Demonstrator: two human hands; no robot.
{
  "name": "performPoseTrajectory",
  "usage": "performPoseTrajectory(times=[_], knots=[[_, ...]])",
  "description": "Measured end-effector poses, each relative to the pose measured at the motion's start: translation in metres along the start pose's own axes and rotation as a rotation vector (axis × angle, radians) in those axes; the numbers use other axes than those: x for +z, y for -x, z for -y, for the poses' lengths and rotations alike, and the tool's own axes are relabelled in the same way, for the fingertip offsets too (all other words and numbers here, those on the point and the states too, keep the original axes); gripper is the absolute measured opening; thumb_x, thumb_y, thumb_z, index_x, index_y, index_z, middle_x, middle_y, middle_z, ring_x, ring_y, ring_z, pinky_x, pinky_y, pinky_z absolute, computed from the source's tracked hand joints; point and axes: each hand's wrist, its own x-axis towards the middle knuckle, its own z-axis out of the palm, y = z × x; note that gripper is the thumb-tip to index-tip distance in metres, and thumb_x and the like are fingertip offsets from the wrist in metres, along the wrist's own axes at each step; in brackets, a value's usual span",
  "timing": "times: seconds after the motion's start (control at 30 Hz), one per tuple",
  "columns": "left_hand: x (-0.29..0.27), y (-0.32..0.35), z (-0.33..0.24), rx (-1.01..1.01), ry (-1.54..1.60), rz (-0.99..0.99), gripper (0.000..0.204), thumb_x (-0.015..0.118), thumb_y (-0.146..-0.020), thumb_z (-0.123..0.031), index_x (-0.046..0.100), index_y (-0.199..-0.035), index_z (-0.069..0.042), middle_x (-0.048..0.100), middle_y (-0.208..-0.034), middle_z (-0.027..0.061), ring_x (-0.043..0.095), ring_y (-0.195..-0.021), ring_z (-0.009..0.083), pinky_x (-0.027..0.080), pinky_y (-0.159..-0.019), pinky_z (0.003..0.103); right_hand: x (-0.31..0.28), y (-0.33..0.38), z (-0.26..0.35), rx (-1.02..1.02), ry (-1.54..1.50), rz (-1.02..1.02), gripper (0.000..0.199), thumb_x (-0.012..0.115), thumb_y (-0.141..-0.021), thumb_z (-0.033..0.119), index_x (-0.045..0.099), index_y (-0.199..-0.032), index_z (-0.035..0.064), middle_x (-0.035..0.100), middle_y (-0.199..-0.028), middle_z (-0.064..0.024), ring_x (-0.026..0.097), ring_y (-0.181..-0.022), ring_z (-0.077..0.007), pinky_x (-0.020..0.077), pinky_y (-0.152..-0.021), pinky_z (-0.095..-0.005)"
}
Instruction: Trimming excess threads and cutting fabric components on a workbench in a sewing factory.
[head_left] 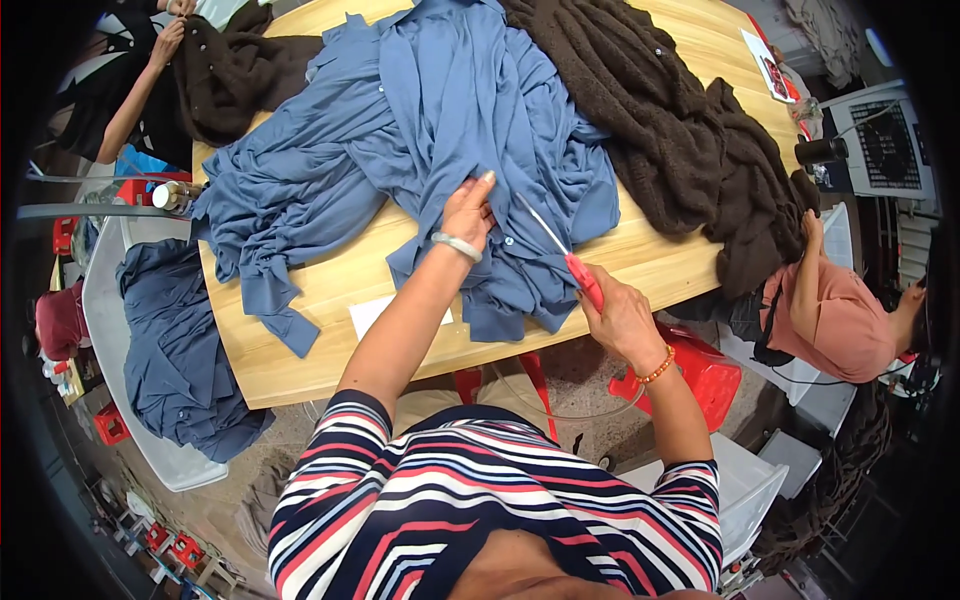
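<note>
Left hand (468,212) pressed flat, fingers together, on the crumpled blue button-front fabric garment (440,130); right hand (618,318) closed around red-handled scissors (566,252), blades touching the garment's placket. The garment lies mid-counter (660,262), a light wooden top, beside a dark brown fuzzy knit (680,130).

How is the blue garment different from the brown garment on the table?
The blue garment is thin, smooth cloth; the brown garment is thick and fuzzy. The left hand presses on the blue one, and the right hand holds red-handled scissors over it; neither touches the brown one. Both lie crumpled.
</note>
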Motion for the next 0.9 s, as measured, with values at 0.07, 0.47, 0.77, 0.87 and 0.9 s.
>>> performPoseTrajectory(times=[0.07, 0.47, 0.77, 0.87, 0.9], knots=[[-0.003, -0.010, 0.011, 0.031, -0.027, 0.018, 0.021, 0.070, -0.086, -0.016, 0.058, -0.100, -0.005, 0.065, -0.095, 0.0034, 0.063, -0.084, 0.0135, 0.051, -0.078, 0.030, -0.007, -0.005, 0.004, -0.006, 0.005, 0.015, 0.033, 0.061, -0.086, 0.018, 0.054, -0.117, 0.0087, 0.064, -0.081, -0.0231, 0.061, -0.079, -0.0429, 0.0481, -0.070, -0.0491], [-0.026, 0.054, -0.002, 0.687, -0.966, -0.046, 0.018, 0.067, -0.087, -0.015, 0.066, -0.092, 0.002, 0.062, -0.086, 0.0057, 0.058, -0.067, 0.0123, 0.047, -0.063, 0.026, -0.010, 0.011, -0.016, -0.102, 0.037, 0.139, 0.026, 0.060, -0.086, 0.016, 0.055, -0.110, 0.0091, 0.061, -0.077, -0.0230, 0.060, -0.077, -0.0416, 0.0471, -0.068, -0.0470], [-0.083, 0.003, -0.042, 0.580, -1.059, -0.079, 0.026, 0.074, -0.075, -0.021, 0.064, -0.083, 0.001, 0.061, -0.066, 0.0047, 0.051, -0.060, 0.0092, 0.042, -0.057, 0.027, -0.006, -0.034, 0.035, -0.080, 0.148, 0.081, 0.026, 0.061, -0.086, 0.018, 0.057, -0.109, 0.0071, 0.062, -0.077, -0.0246, 0.061, -0.077, -0.0426, 0.0475, -0.068, -0.0488], [-0.076, 0.013, -0.029, 0.566, -1.050, -0.124, 0.025, 0.075, -0.074, -0.020, 0.063, -0.080, 0.001, 0.059, -0.067, 0.0050, 0.051, -0.061, 0.0104, 0.042, -0.058, 0.027, 0.001, -0.036, 0.043, -0.065, 0.255, 0.165, 0.025, 0.061, -0.085, 0.020, 0.058, -0.106, 0.0063, 0.062, -0.076, -0.0250, 0.062, -0.076, -0.0422, 0.0478, -0.069, -0.0494], [-0.080, 0.013, -0.024, 0.634, -1.041, -0.151, 0.026, 0.076, -0.074, -0.020, 0.064, -0.080, 0.002, 0.058, -0.068, 0.0053, 0.051, -0.062, 0.0106, 0.042, -0.059, 0.027, 0.005, -0.030, 0.043, -0.145, 0.233, 0.213, 0.025, 0.061, -0.085, 0.021, 0.059, -0.105, 0.0060, 0.062, -0.075, -0.0246, 0.062, -0.076, -0.0419, 0.0480, -0.069, -0.0495]])
